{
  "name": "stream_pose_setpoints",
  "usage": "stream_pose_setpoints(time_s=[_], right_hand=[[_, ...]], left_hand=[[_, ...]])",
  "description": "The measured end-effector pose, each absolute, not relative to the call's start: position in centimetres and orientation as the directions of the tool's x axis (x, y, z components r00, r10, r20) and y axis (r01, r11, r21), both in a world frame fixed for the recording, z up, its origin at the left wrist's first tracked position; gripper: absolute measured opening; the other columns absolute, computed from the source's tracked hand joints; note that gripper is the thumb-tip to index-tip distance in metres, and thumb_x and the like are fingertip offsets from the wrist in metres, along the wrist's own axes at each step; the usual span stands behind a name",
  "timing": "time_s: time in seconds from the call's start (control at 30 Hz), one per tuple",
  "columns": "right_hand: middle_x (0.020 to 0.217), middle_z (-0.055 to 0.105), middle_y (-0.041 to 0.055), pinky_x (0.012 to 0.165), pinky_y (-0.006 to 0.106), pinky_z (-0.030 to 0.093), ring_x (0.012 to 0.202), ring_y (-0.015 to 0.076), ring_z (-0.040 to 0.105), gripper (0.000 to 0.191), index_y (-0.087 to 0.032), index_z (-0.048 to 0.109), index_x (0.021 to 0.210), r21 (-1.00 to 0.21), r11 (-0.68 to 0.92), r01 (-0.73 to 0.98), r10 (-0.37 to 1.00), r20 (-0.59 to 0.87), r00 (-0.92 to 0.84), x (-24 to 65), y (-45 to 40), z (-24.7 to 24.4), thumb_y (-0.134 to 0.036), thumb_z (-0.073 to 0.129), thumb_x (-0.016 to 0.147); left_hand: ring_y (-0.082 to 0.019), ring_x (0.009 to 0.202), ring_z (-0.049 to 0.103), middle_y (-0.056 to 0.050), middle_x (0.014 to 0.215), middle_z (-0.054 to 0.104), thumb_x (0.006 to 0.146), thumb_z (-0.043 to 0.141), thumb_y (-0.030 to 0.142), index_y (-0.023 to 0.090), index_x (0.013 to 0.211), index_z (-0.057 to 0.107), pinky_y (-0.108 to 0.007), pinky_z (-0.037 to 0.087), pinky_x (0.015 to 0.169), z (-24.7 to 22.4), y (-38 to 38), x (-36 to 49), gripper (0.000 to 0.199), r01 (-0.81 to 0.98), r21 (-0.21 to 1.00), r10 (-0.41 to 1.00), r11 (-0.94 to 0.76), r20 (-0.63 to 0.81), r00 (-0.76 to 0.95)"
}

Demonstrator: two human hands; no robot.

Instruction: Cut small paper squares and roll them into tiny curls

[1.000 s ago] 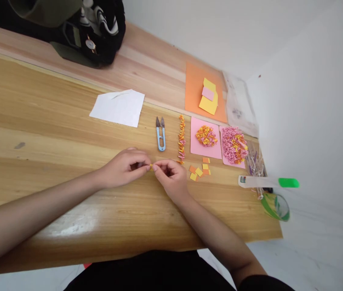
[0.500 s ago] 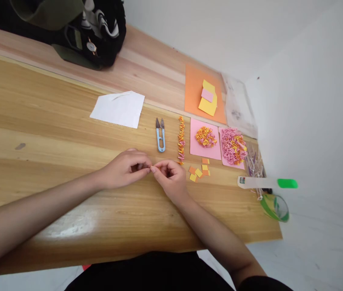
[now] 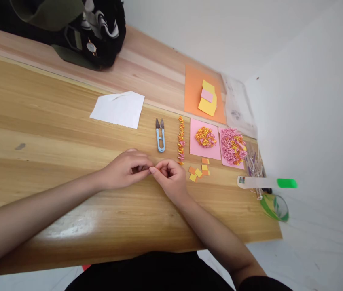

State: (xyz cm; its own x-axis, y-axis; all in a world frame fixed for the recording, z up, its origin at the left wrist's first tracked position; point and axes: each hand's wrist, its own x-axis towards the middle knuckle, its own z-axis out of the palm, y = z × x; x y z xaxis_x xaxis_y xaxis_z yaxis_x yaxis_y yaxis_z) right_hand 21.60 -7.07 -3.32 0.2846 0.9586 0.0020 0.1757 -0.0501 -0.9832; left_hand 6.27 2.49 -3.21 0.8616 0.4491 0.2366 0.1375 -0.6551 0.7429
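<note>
My left hand [image 3: 129, 169] and my right hand [image 3: 170, 178] meet fingertip to fingertip above the wooden table, both pinched closed. Whatever lies between their fingers is too small and covered to make out; a speck of orange shows by the right fingers. Beyond the hands lie blue thread snips [image 3: 160, 137], blades pointing away. To their right runs a row of small twisted orange and pink paper pieces [image 3: 181, 139]. Beside my right hand are several small orange and yellow paper squares [image 3: 198, 173].
Two pink sheets [image 3: 194, 147] hold piles of twisted pieces [image 3: 205, 137]. Farther back are an orange sheet [image 3: 191, 101] with sticky notes, white paper [image 3: 118, 109] and a black bag [image 3: 107, 52]. A green-capped glue bottle [image 3: 262, 182] and a green-banded clear cup [image 3: 276, 207] stand right.
Almost nothing differs. The fingertips have shifted very slightly against each other; the things on the table have stayed in place.
</note>
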Motion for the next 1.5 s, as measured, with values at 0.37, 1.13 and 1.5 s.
stream_pose_setpoints(time_s=[0.37,1.13,1.5], right_hand=[[0.05,0.034,-0.0086,0.046,0.022,0.03,0.047,0.0075,0.031,0.018,-0.019,0.058,0.068,-0.981,-0.069,0.182,0.961,-0.016,0.275,21.63,-7.03,-3.26,-0.032,0.069,0.073],[0.059,0.056,-0.0016,0.048,0.023,0.038,0.052,0.0102,0.046,0.018,-0.019,0.064,0.078,-0.986,-0.08,0.149,0.951,-0.031,0.307,21.52,-7.06,-3.54,-0.037,0.062,0.079],[0.054,0.048,-0.0036,0.046,0.023,0.033,0.047,0.0091,0.039,0.022,-0.019,0.065,0.081,-0.991,-0.103,0.08,0.956,-0.077,0.283,21.9,-7.08,-3.88,-0.04,0.058,0.08]], left_hand=[[-0.011,0.061,0.054,0.002,0.064,0.059,0.092,0.049,0.027,0.017,0.075,0.063,-0.024,0.038,0.069,-3.26,2.49,6.34,0.024,0.118,0.726,0.431,-0.677,0.262,0.863],[-0.01,0.058,0.047,0.003,0.058,0.051,0.089,0.051,0.033,0.017,0.064,0.056,-0.021,0.037,0.057,-2.71,2.45,6.31,0.03,0.182,0.856,0.574,-0.483,0.152,0.805],[-0.011,0.058,0.046,0.003,0.057,0.05,0.089,0.05,0.032,0.017,0.063,0.054,-0.021,0.037,0.058,-2.63,2.45,6.35,0.031,0.191,0.861,0.573,-0.472,0.135,0.809]])
